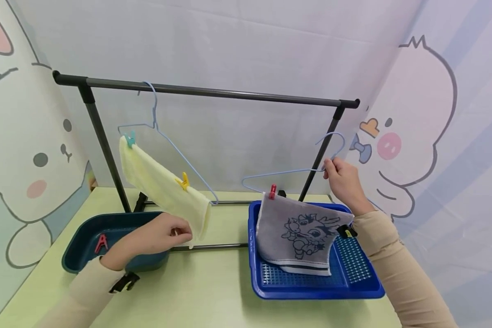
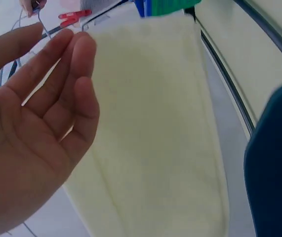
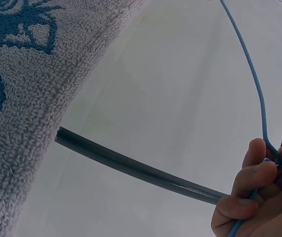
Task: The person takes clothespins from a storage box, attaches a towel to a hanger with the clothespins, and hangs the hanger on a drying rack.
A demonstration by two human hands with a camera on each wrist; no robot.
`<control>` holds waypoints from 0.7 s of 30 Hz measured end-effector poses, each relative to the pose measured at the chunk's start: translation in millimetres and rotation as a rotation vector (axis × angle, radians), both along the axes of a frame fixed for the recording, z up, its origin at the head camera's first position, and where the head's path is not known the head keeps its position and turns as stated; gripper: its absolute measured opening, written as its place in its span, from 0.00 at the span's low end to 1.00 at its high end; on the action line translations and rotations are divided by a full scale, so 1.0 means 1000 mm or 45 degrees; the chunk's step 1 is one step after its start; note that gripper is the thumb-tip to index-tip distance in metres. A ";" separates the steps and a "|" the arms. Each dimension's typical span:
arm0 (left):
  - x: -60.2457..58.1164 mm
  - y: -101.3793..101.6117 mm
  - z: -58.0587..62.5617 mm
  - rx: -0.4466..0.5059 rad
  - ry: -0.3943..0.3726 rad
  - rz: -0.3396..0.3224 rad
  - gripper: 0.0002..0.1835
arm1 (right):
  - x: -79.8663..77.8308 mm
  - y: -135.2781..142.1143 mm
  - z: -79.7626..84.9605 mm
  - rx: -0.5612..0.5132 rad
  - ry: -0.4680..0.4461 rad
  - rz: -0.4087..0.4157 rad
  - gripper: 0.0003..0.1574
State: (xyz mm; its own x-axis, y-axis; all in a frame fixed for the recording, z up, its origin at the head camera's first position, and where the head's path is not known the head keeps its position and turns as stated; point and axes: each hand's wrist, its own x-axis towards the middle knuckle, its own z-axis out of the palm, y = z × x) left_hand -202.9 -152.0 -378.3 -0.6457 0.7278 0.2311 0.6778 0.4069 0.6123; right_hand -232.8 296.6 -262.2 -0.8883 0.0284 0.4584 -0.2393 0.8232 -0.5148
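My right hand (image 1: pixel 346 182) grips a blue wire hanger (image 1: pixel 279 172) at its neck, below the hook, in front of the rack's right post. A grey towel (image 1: pixel 270 237) with a dark cartoon print hangs from this hanger, fastened by a red clothespin (image 1: pixel 272 191); my wrist hides its far right end. My left hand (image 1: pixel 161 234) is beside the lower edge of a pale yellow towel (image 2: pixel 150 123), fingers loosely bent and holding nothing. That towel hangs tilted from another blue hanger (image 1: pixel 184 159), under a teal clothespin (image 1: pixel 130 139) and a yellow clothespin (image 1: pixel 183 181).
A dark metal rack (image 1: pixel 229 93) spans the table (image 1: pixel 213 291), with the yellow towel's hanger hooked on its bar. Below the grey towel stands a blue basket (image 1: pixel 315 293). On the left, a dark teal basin (image 1: pixel 71 255) contains a red clothespin (image 1: pixel 101 243).
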 end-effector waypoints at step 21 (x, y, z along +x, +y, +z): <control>-0.039 -0.087 -0.012 -0.267 -0.200 0.224 0.15 | -0.003 0.003 -0.004 -0.013 -0.046 0.007 0.30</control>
State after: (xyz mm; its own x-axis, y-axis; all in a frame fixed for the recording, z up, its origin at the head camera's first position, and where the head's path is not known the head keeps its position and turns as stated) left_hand -241.6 -238.7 -389.9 -0.7819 0.6229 -0.0249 0.4894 0.6380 0.5945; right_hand -235.8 299.4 -266.7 -0.9046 0.0280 0.4254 -0.2248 0.8164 -0.5319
